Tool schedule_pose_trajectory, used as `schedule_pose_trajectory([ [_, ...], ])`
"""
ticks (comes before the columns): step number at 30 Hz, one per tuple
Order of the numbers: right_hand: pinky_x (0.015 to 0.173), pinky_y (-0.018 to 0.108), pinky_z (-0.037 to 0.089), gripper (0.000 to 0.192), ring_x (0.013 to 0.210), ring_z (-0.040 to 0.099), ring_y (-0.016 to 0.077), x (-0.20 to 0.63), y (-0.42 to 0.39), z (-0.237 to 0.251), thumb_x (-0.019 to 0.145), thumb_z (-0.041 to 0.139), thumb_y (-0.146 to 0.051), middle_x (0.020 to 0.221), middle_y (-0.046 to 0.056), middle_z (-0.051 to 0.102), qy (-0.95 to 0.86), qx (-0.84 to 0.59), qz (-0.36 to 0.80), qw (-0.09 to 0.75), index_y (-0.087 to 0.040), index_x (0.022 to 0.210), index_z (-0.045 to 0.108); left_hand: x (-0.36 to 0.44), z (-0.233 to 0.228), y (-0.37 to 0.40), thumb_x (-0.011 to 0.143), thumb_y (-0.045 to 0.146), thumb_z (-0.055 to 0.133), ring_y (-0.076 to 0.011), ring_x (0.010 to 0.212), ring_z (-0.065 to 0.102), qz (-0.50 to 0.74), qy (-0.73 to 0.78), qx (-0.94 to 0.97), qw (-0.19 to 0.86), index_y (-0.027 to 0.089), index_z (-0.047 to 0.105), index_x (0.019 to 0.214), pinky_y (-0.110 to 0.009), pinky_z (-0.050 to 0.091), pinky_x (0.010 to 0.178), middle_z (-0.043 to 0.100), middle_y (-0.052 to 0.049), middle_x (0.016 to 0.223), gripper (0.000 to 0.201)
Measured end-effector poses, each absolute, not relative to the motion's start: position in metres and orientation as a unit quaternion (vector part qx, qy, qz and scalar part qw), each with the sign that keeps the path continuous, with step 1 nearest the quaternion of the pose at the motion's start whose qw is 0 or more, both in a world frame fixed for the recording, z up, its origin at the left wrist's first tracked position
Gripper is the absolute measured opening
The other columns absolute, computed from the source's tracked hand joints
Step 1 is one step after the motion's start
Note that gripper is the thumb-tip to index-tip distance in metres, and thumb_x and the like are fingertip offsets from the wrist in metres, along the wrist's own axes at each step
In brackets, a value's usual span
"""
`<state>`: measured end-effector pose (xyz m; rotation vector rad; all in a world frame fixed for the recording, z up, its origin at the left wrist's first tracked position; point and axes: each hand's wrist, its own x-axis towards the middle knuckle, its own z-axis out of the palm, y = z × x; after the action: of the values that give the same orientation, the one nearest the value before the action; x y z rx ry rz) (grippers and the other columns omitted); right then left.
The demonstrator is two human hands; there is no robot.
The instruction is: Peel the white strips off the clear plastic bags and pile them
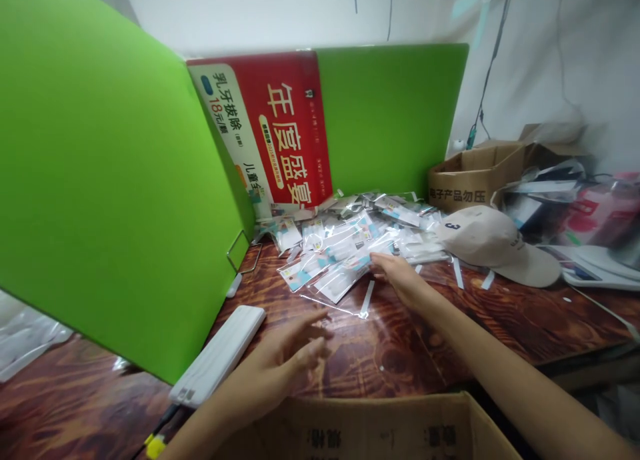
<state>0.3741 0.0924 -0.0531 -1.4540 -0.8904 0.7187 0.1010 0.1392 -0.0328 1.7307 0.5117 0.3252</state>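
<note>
A heap of small clear plastic packets [350, 240] with white and blue inserts lies on the dark wood table [400, 353] against the green divider. My right hand [400, 277] reaches forward and rests its fingers on the nearest packet [343, 279] at the heap's front edge. My left hand [287, 360] hovers lower over the table with fingers spread, holding nothing. It is close to a white power bank [217, 357].
Green panels [100, 193] wall the left and back, with a red poster [280, 130] leaning in the corner. A beige cap [495, 243], a cardboard box [475, 173] and clutter sit at right. An open carton [360, 427] is at the near edge.
</note>
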Motion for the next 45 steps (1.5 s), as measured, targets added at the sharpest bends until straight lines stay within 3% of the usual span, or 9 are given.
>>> schedule_pose_trajectory([
  [5, 0.115, 0.051, 0.027, 0.036, 0.129, 0.05, 0.0267, 0.334, 0.064, -0.025, 0.084, 0.064, -0.034, 0.132, 0.01, 0.061, -0.477, -0.614, 0.277, 0.564, -0.019, 0.116, 0.07, 0.105, -0.031, 0.144, 0.087, 0.058, 0.057, -0.0319, 0.14, 0.036, 0.271, 0.305, 0.734, 0.543, 0.021, 0.038, 0.144, -0.046, 0.033, 0.113, 0.037, -0.015, 0.153, 0.071],
  [9, 0.111, 0.053, 0.034, 0.043, 0.13, 0.049, 0.0273, 0.298, 0.037, -0.014, 0.09, 0.058, -0.034, 0.138, 0.011, 0.056, -0.668, -0.547, 0.176, 0.472, -0.021, 0.131, 0.06, 0.104, -0.027, 0.14, 0.08, 0.058, 0.068, -0.0315, 0.145, 0.025, 0.315, 0.262, 0.733, 0.543, 0.019, 0.017, 0.152, -0.047, 0.022, 0.118, 0.022, -0.018, 0.16, 0.096],
  [11, 0.108, 0.051, 0.039, 0.043, 0.131, 0.048, 0.0271, 0.285, 0.029, -0.015, 0.093, 0.053, -0.03, 0.143, 0.014, 0.05, -0.744, -0.508, 0.126, 0.416, -0.02, 0.134, 0.057, 0.104, -0.025, 0.137, 0.076, 0.058, 0.072, -0.0332, 0.142, 0.032, 0.318, 0.206, 0.732, 0.567, 0.019, 0.023, 0.151, -0.047, 0.028, 0.116, 0.032, -0.018, 0.156, 0.098],
  [16, 0.105, 0.048, 0.042, 0.042, 0.13, 0.046, 0.0289, 0.27, 0.026, -0.022, 0.088, 0.054, -0.018, 0.142, 0.016, 0.049, -0.834, -0.466, 0.049, 0.29, -0.016, 0.129, 0.057, 0.1, -0.017, 0.129, 0.087, 0.049, 0.064, -0.0325, 0.124, 0.056, 0.311, 0.225, 0.751, 0.538, 0.021, 0.06, 0.13, -0.044, 0.042, 0.107, 0.064, -0.01, 0.131, 0.052],
  [21, 0.092, 0.042, 0.049, 0.029, 0.109, 0.057, 0.0265, 0.27, 0.022, -0.021, 0.089, 0.049, -0.011, 0.117, 0.015, 0.064, -0.826, -0.425, -0.07, 0.365, -0.014, 0.116, 0.059, 0.094, -0.018, 0.131, 0.092, 0.034, 0.058, -0.03, 0.128, 0.053, 0.324, 0.175, 0.828, 0.424, 0.024, 0.06, 0.13, -0.039, 0.04, 0.11, 0.06, -0.002, 0.138, 0.04],
  [24, 0.092, 0.039, 0.047, 0.033, 0.105, 0.058, 0.0251, 0.272, 0.013, -0.017, 0.087, 0.052, -0.009, 0.111, 0.014, 0.066, -0.805, -0.408, -0.161, 0.399, -0.014, 0.119, 0.055, 0.093, -0.023, 0.137, 0.092, 0.028, 0.056, -0.0294, 0.133, 0.048, 0.364, 0.172, 0.857, 0.322, 0.019, 0.056, 0.134, -0.04, 0.035, 0.114, 0.052, -0.007, 0.145, 0.044],
  [30, 0.102, 0.039, 0.038, 0.035, 0.113, 0.058, 0.024, 0.27, 0.01, -0.014, 0.089, 0.05, -0.012, 0.117, 0.013, 0.067, -0.829, -0.403, -0.196, 0.334, -0.013, 0.123, 0.055, 0.095, -0.024, 0.139, 0.088, 0.026, 0.059, -0.0291, 0.134, 0.047, 0.357, 0.171, 0.897, 0.195, 0.014, 0.05, 0.14, -0.043, 0.034, 0.114, 0.05, -0.015, 0.146, 0.054],
  [37, 0.098, 0.04, 0.043, 0.025, 0.115, 0.058, 0.0245, 0.27, 0.017, -0.02, 0.093, 0.048, -0.017, 0.121, 0.009, 0.067, -0.824, -0.43, -0.214, 0.3, -0.019, 0.112, 0.063, 0.096, -0.025, 0.139, 0.088, 0.022, 0.049, -0.0302, 0.136, 0.044, 0.351, 0.156, 0.922, 0.054, 0.007, 0.051, 0.137, -0.049, 0.036, 0.113, 0.052, -0.019, 0.143, 0.051],
  [45, 0.106, 0.05, 0.039, 0.044, 0.134, 0.043, 0.03, 0.272, 0.017, -0.032, 0.092, 0.05, -0.018, 0.14, 0.013, 0.053, -0.823, -0.456, -0.219, 0.259, -0.013, 0.136, 0.051, 0.099, -0.028, 0.139, 0.074, 0.007, 0.048, -0.0336, 0.127, 0.054, 0.358, 0.14, 0.92, -0.075, -0.001, 0.054, 0.13, -0.052, 0.046, 0.105, 0.058, -0.025, 0.135, 0.057],
])
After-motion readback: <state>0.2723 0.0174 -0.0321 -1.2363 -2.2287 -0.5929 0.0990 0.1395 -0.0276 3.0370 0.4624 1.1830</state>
